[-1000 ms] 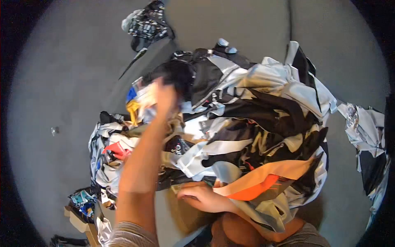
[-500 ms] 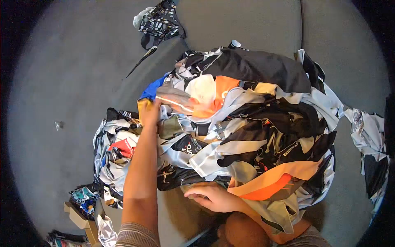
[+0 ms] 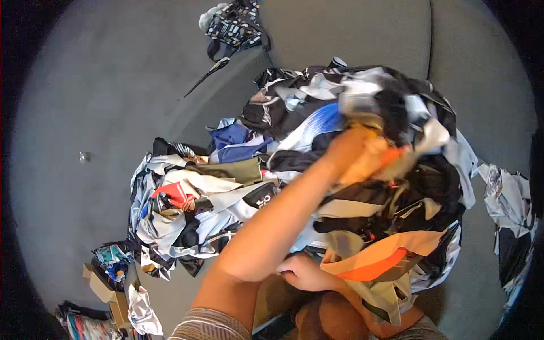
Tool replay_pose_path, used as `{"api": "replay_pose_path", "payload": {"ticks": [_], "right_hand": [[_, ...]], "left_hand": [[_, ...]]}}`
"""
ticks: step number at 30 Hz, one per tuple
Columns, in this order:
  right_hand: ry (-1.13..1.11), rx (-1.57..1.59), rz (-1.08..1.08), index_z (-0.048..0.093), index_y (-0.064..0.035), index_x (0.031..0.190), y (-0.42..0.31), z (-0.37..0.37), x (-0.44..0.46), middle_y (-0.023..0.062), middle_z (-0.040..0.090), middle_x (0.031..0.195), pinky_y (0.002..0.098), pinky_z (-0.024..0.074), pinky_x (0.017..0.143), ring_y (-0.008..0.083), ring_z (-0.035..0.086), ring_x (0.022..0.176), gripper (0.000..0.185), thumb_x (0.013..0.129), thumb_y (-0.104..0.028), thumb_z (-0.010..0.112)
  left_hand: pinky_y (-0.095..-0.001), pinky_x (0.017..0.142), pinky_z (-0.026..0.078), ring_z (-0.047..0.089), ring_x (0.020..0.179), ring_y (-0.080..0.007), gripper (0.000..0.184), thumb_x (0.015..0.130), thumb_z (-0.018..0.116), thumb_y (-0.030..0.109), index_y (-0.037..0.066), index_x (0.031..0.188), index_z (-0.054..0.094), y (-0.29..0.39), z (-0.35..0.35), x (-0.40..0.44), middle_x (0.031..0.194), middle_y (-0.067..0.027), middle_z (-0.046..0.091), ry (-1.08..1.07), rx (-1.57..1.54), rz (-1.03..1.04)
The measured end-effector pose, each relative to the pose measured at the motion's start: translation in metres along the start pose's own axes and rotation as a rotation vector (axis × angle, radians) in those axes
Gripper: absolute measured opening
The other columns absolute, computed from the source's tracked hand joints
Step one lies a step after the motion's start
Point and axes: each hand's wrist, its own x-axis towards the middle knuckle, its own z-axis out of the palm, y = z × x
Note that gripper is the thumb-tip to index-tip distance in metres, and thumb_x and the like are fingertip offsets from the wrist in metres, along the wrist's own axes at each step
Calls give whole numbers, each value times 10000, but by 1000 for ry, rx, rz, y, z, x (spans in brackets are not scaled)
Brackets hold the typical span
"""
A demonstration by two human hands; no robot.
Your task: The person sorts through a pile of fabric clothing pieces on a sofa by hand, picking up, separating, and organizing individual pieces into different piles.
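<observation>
A large heap of fabric scraps [image 3: 226,187] in white, grey, black and other colours lies in front of me. Over its right half is my left hand [image 3: 354,144], smeared by motion and closed on a bunch of fabric scraps [image 3: 368,105] with white, grey and yellow in it. A blue-and-white piece [image 3: 317,124] lies just left of that hand. My right hand [image 3: 309,273] stays low at the heap's near edge, beside an orange strip [image 3: 385,258]. Its fingers are curled; my left forearm partly covers them, and what they hold cannot be made out.
A dark patterned bag [image 3: 235,25] lies at the top. At lower left stand an open cardboard box [image 3: 105,286] and a pile of teal and dark scraps [image 3: 115,260]. More cloth [image 3: 507,192] hangs at the right. A small clear object [image 3: 84,157] lies on the left.
My left hand has swept right from the heap's left side, carrying fabric scraps. Navy and olive pieces now show where it was. My right hand has shifted slightly right, its fingers more curled.
</observation>
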Motion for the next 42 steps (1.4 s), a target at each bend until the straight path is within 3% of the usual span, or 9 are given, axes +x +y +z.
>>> {"api": "replay_pose_path", "payload": {"ticks": [4, 9, 13, 14, 20, 24, 30, 34, 42], "right_hand": [[88, -4, -45, 673, -48, 1216, 9, 12, -7, 116, 706, 1200, 393, 523, 874, 297, 665, 1036, 377, 849, 20, 619], [262, -103, -24, 676, -46, 1203, 20, 24, -16, 119, 694, 1207, 371, 524, 855, 248, 653, 1051, 336, 875, 11, 629], [131, 25, -101, 706, -37, 1096, -13, 2, 6, 90, 736, 999, 330, 512, 750, 236, 671, 839, 282, 845, 56, 620], [106, 59, -122, 714, -34, 1070, -16, -1, 9, 83, 747, 947, 320, 508, 724, 233, 676, 786, 271, 837, 67, 618], [31, 104, -85, 707, -36, 1096, -15, -6, 15, 58, 733, 957, 293, 471, 694, 193, 615, 754, 247, 882, 49, 618], [43, 141, -77, 702, -35, 1085, -14, -10, 15, 60, 726, 935, 289, 446, 651, 195, 580, 702, 245, 874, 52, 615], [22, 200, -14, 695, -37, 1113, -12, -12, 11, 56, 722, 960, 291, 449, 664, 186, 594, 736, 243, 902, 46, 608], [65, 212, -81, 687, -36, 1109, -9, 1, 12, 48, 714, 908, 291, 433, 624, 177, 567, 695, 245, 896, 50, 602], [35, 21, -54, 715, -35, 1088, -24, -11, 12, 61, 746, 985, 297, 473, 716, 200, 644, 792, 230, 888, 46, 637]], "left_hand": [[-465, 922, 454, 663, 1047, -354, 462, 898, 654, 455, 72, 1146, 724, 60, 52, -74, 1134, -167, 710, -38, 875, 310], [-519, 1119, 308, 561, 1274, -333, 518, 919, 691, 477, 86, 1259, 713, 54, 89, -158, 1310, -129, 672, 168, 789, 727], [-426, 1055, 413, 621, 1193, -300, 278, 899, 764, 180, 79, 1158, 757, 50, 34, -187, 1182, -115, 727, 12, 559, 695], [-350, 817, 525, 698, 905, -263, 177, 884, 751, 149, 34, 1018, 763, 45, 9, -184, 1027, -91, 761, 134, 580, 727], [-423, 955, 535, 669, 1099, -356, 789, 799, 840, 421, 30, 1419, 549, -98, -203, -180, 1351, -193, 636, 953, 938, -186], [-473, 966, 525, 672, 1111, -400, 777, 805, 773, 536, -34, 1310, 619, -112, -240, -175, 1236, -236, 695, 1015, 1024, -555], [-454, 765, 554, 681, 845, -398, 398, 947, 620, 344, -32, 1059, 692, -58, -325, -148, 991, -243, 722, 1210, 882, -158], [-323, 609, 519, 624, 667, -191, 321, 943, 663, 323, 7, 1000, 678, 139, -349, -200, 810, -120, 681, 1311, 648, 168], [-287, 603, 479, 584, 674, -153, 287, 925, 684, 285, 40, 1073, 699, 205, -330, -336, 839, -64, 678, 1236, 959, -108]]}}
